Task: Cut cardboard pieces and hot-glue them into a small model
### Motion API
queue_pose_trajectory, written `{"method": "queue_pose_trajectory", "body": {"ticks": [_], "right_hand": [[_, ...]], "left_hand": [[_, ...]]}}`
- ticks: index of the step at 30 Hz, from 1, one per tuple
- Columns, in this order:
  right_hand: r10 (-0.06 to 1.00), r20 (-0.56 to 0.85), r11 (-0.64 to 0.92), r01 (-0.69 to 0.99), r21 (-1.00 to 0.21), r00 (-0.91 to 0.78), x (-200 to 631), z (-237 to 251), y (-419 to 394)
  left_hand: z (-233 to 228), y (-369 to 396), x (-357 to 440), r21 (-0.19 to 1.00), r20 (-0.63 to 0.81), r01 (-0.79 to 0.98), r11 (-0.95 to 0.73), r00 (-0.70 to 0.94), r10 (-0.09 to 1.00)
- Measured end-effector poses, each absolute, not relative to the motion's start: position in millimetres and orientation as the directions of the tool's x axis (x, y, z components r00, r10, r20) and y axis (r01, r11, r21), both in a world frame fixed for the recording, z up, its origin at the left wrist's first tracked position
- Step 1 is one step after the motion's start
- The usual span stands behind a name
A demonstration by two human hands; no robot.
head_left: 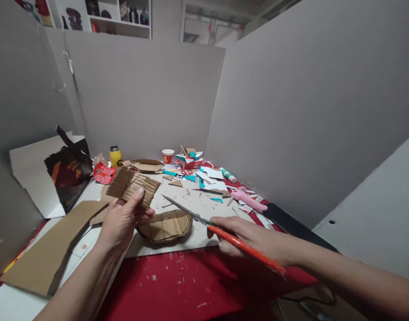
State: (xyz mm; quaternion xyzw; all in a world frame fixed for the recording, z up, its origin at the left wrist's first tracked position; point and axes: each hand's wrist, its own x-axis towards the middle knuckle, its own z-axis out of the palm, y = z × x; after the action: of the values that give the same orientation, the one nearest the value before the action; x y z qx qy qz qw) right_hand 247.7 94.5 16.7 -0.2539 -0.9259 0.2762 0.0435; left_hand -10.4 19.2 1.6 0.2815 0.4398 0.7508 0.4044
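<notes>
My left hand [126, 216] is closed on a small piece of corrugated cardboard [134, 185], thumb on its ribbed face, raised above the table. In my right hand [239, 236] is a pair of scissors [187, 209], seen edge-on, with an orange handle and pointed blades aimed left. The blade tips are close to the cardboard piece but apart from it. Below and between my hands, a shallow boat-shaped cardboard form [167, 227] rests on the white board [191, 240]. Its left end is partly hidden by my left hand.
A large cardboard strip [57, 240] lies at left, near a dark torn box [70, 174]. Behind are a yellow bottle [115, 156], a paper cup [168, 156] and paper scraps [211, 180]. A pink-handled tool [249, 199] lies right. Grey partitions [140, 93] surround the table.
</notes>
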Motion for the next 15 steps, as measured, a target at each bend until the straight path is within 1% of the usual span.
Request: {"method": "queue_pose_trajectory", "body": {"ticks": [4, 8, 15], "right_hand": [[0.472, -0.075, 0.72, 0.433, -0.542, -0.878, 238.1, 13.8, 91.7], [0.483, -0.086, 0.712, 0.448, -0.54, -0.871, 229.6, 14.7, 87.5], [0.506, -0.101, 0.649, 0.455, -0.61, -0.857, 224.4, 12.2, 83.4]], "left_hand": [[-1.1, 18.5, -7.9, 0.897, 0.104, -0.319, -0.305, -0.519, 0.848], [-3.7, 17.8, -7.1, 0.897, 0.124, -0.306, -0.32, -0.519, 0.846], [-2.2, 15.5, -5.8, 0.896, 0.135, -0.305, -0.323, -0.506, 0.852]]}}
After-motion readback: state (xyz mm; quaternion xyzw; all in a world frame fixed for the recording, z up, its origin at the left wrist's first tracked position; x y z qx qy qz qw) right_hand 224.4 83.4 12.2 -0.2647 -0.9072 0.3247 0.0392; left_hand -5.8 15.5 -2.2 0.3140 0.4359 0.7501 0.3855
